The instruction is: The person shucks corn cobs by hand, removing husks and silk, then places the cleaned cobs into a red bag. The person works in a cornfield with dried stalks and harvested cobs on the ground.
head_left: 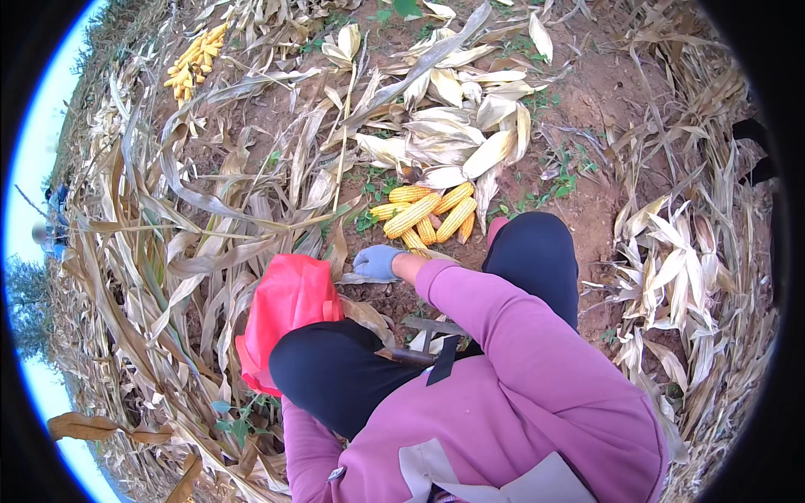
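My right hand (375, 262), in a light grey-blue glove, reaches across low to the ground between my knees, its fingers curled in. A pale strip of dry husk (366, 277) lies just under it; whether the fingers grip anything is hidden. Just beyond the hand is a small heap of husked yellow corn cobs (412, 215). Left of the hand, against my left knee, a bright red bag (293, 293) stands bunched up. My left sleeve (309, 444) runs down beside my body, and the left hand is out of sight behind my leg.
Pale stripped husks (453, 134) lie beyond the cobs. Another cob pile (197, 63) sits at the far left. Dry stalks and leaves (201, 201) cover the left side; more husks (675, 268) lie right of bare soil (595, 226). A person (55, 222) is at the far left edge.
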{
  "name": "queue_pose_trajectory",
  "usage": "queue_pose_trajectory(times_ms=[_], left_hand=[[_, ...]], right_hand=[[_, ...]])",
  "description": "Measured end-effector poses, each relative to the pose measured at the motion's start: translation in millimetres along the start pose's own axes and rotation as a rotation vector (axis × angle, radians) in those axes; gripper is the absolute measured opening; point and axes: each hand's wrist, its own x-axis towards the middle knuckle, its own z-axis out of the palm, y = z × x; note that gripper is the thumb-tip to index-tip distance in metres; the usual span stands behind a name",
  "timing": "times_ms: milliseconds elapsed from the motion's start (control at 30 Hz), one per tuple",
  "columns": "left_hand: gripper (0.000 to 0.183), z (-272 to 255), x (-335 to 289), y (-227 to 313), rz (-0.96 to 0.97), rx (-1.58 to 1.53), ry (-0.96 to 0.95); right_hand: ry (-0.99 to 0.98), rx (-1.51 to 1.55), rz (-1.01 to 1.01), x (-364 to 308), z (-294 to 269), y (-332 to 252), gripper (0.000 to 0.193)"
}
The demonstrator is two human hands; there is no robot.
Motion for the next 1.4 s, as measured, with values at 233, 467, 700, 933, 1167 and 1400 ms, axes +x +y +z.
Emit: queue_pose_trajectory(times_ms=[233, 467, 700, 933, 1167, 1400], left_hand=[[0.034, -8, -75, -22, 0.161, 0.276, -0.097], [0.022, -107, -210, 164, 0.74, -0.416, 0.327], [0.029, -99, -258, 317, 2.222, -0.822, -0.89], [0.035, -101, -248, 369, 2.406, -0.636, -1.489], [0.039, -99, -230, 374, 2.332, -0.788, -1.399], [0.046, -105, -225, 374, 2.29, -0.876, -1.247]], right_hand=[[0.151, -0.108, -0.099, -49, -68, -44, 0.037], [-0.182, -0.515, 0.028, -122, -149, -89, 0.037], [0.015, -0.528, 0.27, -136, -196, -3, 0.042], [0.099, -0.351, 0.046, -127, -194, -24, 0.043], [0.043, -0.361, 0.011, -129, -190, -32, 0.039], [0.04, -0.364, -0.008, -128, -185, -44, 0.034]])
